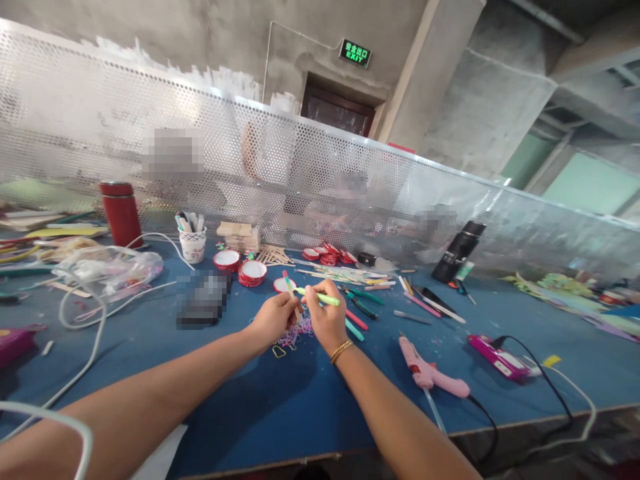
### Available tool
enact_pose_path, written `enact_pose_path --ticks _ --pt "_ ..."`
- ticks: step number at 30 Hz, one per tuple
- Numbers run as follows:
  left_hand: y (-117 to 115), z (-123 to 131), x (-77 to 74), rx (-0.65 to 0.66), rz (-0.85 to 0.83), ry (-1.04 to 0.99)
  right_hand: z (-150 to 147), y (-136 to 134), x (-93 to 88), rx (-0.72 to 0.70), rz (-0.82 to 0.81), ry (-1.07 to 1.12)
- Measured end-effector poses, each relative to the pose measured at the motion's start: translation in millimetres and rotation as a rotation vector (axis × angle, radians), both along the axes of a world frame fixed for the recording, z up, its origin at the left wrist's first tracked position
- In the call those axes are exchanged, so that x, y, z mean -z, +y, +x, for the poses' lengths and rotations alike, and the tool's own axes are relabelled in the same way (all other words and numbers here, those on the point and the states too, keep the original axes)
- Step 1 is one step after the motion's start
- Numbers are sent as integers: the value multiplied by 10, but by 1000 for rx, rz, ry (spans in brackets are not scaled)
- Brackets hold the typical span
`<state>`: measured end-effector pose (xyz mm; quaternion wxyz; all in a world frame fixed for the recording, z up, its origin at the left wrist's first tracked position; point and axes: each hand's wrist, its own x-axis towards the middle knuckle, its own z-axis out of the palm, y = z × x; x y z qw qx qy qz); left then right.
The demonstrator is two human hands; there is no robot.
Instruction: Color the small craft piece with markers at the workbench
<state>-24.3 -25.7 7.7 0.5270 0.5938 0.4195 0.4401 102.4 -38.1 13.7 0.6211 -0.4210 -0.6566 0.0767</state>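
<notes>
The left hand [274, 319] is curled shut, thumb and forefinger pinching the lower part of a thin, flat pale craft stick [289, 285] with a reddish upper end, which stands nearly upright out of the top of the fist. Just beside it, the right hand [327, 319] is also closed. Its fingertips nip a slim light green stick [323, 299] that lies roughly level across the top of this hand. The stick's left tip reaches the pale craft stick in the gap between the hands, though I cannot tell whether the two touch. Both sticks look very light, stiff along their length, smooth-faced and thin enough to snap if bent. I judge a gentle pinch on the flat faces, close to where they meet, to be the safest hold. Directly under the hands, on the blue table top [280, 413], lies a loose heap of small coloured rubber bands [296, 335]. These are probably soft, stretchy and apt to tangle or flick away, so best picked one at a time. A single yellow loop [279, 351] lies just below the left hand. A gold bracelet [341, 350] circles the right wrist. Green-handled pliers [361, 297] lie to the right of the right hand, and a pink glue gun [431, 375] lies farther right. A round red-rimmed white tub [253, 272] sits beyond the left hand.
</notes>
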Motion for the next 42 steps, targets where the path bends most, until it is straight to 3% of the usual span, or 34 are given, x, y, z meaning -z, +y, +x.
enact_pose_path --ticks 42 --pt "-17 6 -34 2 8 -28 6 -8 -20 4 10 -17"
